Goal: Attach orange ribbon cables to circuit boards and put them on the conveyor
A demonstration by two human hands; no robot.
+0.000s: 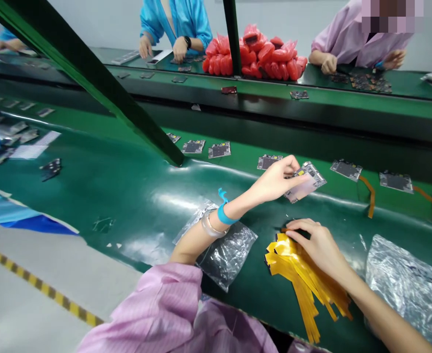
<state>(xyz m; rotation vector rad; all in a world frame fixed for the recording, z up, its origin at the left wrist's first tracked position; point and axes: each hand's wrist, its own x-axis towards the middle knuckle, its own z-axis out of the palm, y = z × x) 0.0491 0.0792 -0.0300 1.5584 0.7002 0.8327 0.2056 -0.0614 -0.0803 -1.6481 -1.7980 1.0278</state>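
Observation:
Pinched between the thumb and fingers of my left hand (pixel 277 180) is a circuit board (pixel 307 182), tilted and raised over the edge of the green belt. A blue wrist strap and a clear bangle circle that wrist. My right hand (pixel 317 245) is lower down, its thumb and forefinger closed on the end of an orange flex cable (pixel 285 230). Beneath it lies a fanned bundle of yellow-orange flex cables (pixel 299 274), partly covered by the hand and forearm.
Several circuit boards (pixel 219 149) line the belt, some at right with orange cables attached. Clear plastic bags (pixel 403 284) lie on the green mat. A green post (pixel 127 108) slants across the left. Co-workers sit opposite beside red bundles (pixel 260 54).

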